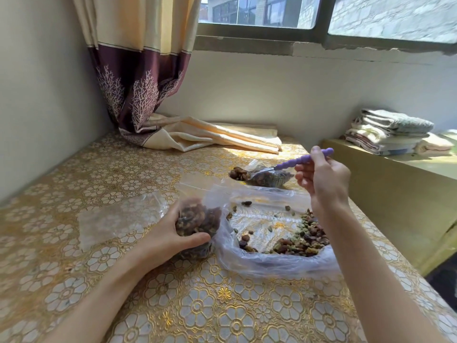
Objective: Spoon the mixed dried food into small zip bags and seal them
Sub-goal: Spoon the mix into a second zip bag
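Thin clear plastic zip bag (197, 219), packed with dried food, upright on the surface (123, 174), left hand (168, 233) fingers wrapped round it; limp, slippery, likely light; best held by its belly; right hand (321, 177) fingers pinching purple spoon (303, 160).

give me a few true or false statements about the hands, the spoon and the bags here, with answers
1. The right hand holds a purple spoon. True.
2. The left hand lies flat on the table, touching nothing. False: it grips a small bag of dried food.
3. The big open plastic bag is packed to the brim. False: the mix covers only part of its bottom.
4. Another filled small bag lies farther back on the table. True.
5. The folded towels sit on the floral tablecloth. False: they sit on a separate ledge at the right.
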Demonstrator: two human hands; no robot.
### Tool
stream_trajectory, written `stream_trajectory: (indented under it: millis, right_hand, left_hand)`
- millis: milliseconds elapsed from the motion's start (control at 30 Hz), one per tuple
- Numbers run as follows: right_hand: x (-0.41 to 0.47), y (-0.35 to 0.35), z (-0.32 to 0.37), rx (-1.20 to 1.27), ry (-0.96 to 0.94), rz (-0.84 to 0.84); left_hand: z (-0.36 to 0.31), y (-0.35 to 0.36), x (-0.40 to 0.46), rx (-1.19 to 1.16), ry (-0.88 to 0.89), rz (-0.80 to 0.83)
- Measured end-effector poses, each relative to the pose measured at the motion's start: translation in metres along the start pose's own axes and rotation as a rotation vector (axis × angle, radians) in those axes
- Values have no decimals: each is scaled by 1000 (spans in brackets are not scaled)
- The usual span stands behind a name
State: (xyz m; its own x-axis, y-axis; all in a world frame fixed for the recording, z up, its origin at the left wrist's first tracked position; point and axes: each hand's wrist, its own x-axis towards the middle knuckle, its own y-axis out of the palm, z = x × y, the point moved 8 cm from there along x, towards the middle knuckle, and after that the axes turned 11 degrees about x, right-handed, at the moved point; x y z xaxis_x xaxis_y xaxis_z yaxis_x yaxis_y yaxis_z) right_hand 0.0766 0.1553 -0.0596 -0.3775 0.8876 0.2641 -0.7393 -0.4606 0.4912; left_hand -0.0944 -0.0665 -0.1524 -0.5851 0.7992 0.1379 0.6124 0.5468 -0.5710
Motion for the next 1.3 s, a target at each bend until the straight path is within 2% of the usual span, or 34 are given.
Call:
stream_trajectory:
  millis: [233,500,600,800,967,1300]
  right_hand:
    - [-19,44,-9,4,-38,185]
    - [-28,58,-10,-6,-95,351]
    - [-27,52,-6,16,-103,326]
    - [-16,13,0,62,-62,149]
    - [3,-27,-4,-84,-10,68]
    - [25,-53,-6,-386,70,223]
  left_hand:
    - [2,0,1,-53,-31,-2]
    - [1,1,-1,-148,-58,-3]
    - [1,1,-1,-157,-56,1]
    - [1,1,-1,-139,-54,-6]
    - [0,0,-1,-117,-37,-9]
    - [-1,-1,-1,-96,-23,-29]
